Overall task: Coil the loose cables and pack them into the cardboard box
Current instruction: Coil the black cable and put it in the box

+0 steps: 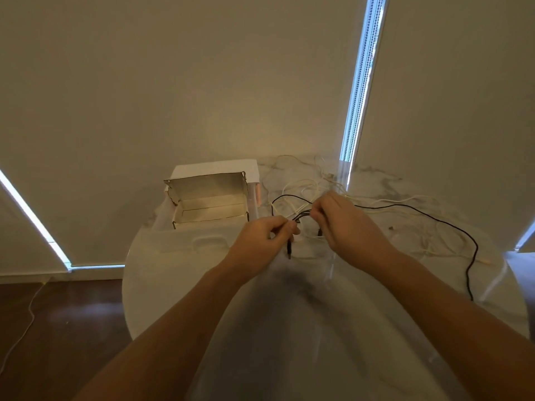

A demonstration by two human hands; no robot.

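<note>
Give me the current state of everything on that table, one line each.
Cardboard box: open, lid up, no cable visible inside.
Black cable: partly gathered, held between both hands, the rest trailing loose across the table.
White cables: loose, tangled, uncoiled behind the hands.
Left hand: pinching the black cable near its plug.
Right hand: gripping black cable strands.

1. Black cable: uncoiled, trailing across the right of the tabletop, near end raised at centre.
2. White cables: loose tangle, far centre-right.
3. Cardboard box: open, empty, left of the cables.
</note>
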